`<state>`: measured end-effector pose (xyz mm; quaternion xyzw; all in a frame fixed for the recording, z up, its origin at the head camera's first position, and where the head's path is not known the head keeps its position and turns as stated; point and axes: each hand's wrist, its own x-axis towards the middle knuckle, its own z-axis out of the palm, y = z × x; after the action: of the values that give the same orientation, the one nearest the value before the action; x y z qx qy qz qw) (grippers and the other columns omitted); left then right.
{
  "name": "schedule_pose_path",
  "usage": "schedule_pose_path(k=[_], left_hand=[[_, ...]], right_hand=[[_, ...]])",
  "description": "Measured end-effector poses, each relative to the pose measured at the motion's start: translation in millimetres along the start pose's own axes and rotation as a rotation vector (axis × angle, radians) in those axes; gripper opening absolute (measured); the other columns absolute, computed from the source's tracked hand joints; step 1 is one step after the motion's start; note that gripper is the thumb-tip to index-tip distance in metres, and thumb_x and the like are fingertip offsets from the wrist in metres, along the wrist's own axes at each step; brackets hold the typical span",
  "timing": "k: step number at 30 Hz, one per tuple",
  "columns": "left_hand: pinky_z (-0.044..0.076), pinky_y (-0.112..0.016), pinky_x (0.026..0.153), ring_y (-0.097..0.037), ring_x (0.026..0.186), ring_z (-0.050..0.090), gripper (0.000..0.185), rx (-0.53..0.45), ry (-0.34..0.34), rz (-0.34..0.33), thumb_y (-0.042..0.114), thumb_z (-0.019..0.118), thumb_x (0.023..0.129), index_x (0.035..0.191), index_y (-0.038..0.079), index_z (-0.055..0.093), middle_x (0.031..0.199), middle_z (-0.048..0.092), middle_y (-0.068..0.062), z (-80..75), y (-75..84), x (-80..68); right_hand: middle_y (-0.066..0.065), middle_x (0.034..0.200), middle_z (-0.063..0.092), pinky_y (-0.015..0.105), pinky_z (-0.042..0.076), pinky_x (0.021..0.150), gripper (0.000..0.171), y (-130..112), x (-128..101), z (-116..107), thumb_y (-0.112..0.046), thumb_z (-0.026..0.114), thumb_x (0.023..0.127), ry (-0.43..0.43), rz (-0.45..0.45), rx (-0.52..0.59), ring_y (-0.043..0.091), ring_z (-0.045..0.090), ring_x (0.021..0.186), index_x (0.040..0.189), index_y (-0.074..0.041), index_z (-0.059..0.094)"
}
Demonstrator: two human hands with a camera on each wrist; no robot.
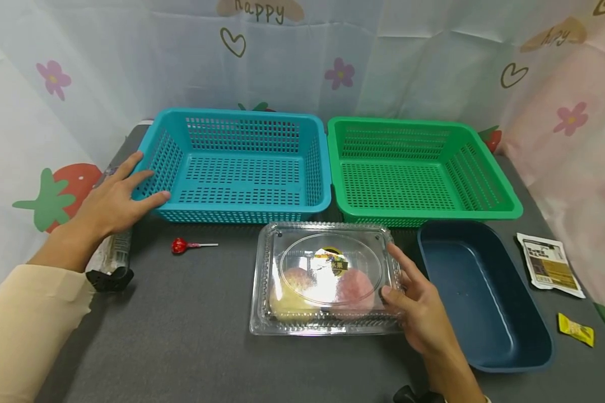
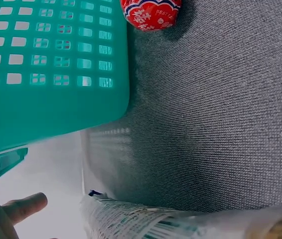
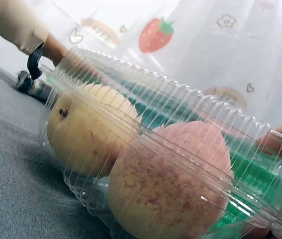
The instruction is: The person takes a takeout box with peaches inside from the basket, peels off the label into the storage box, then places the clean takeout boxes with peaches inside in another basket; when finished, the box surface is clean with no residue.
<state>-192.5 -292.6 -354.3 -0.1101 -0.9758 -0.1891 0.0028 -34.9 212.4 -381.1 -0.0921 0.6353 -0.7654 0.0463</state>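
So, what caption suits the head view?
Left hand at a blue basket, right hand holding a clear box of fruit.

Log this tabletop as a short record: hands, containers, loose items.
Left hand: touching blue basket, left side
Right hand: holding clear box, right side
Clear box contents: two round fruits
Other containers: green basket, dark blue bin
Loose items: red lollipop, white packet, small yellow packet, partly hidden plastic package

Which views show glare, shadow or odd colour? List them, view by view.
Head: white glare on the clear box, partly across its label; left wrist: dark shadow beside the red lollipop, and the blue basket looks greener than in the head view; right wrist: bright streaks along the box's ridges.
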Motion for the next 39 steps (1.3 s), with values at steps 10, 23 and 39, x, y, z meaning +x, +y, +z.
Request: schedule_pose_path(k=[10,23,39], left_hand=[[0.024,-0.074,0.093,-0.055,0.133,0.02,0.079,0.02,-0.021,0.011,0.055,0.047,0.094,0.146,-0.003,0.035,0.16,0.002,-0.014,-6.0,0.9,0.5],[0.008,-0.073,0.101,-0.044,0.142,0.004,0.072,-0.162,0.19,-0.028,0.042,0.048,0.097,0.153,0.007,0.022,0.159,0.006,-0.017,-42.4,2.7,-11.0],[0.011,-0.068,0.105,-0.043,0.139,0.02,0.073,-0.192,0.403,-0.062,0.035,0.053,0.093,0.156,0.017,0.02,0.16,0.011,-0.009,-57.7,33.4,-50.7]], right_hand=[[0.024,0.124,0.032,0.02,0.044,0.054,0.07,5.9,1.7,-3.1,0.007,0.053,0.094,0.005,0.048,-0.066,0.011,0.051,0.07,0.154,-0.011,0.024],[0.01,0.075,0.03,0.031,0.034,0.053,0.065,10.2,3.0,-4.5,0.006,0.058,0.092,0.045,-0.054,-0.297,0.016,0.032,0.06,0.151,-0.008,0.033],[0.01,0.074,0.03,0.034,0.031,0.049,0.065,10.9,3.4,-5.2,0.005,0.058,0.092,0.047,-0.051,-0.344,0.015,0.029,0.058,0.151,-0.01,0.033]])
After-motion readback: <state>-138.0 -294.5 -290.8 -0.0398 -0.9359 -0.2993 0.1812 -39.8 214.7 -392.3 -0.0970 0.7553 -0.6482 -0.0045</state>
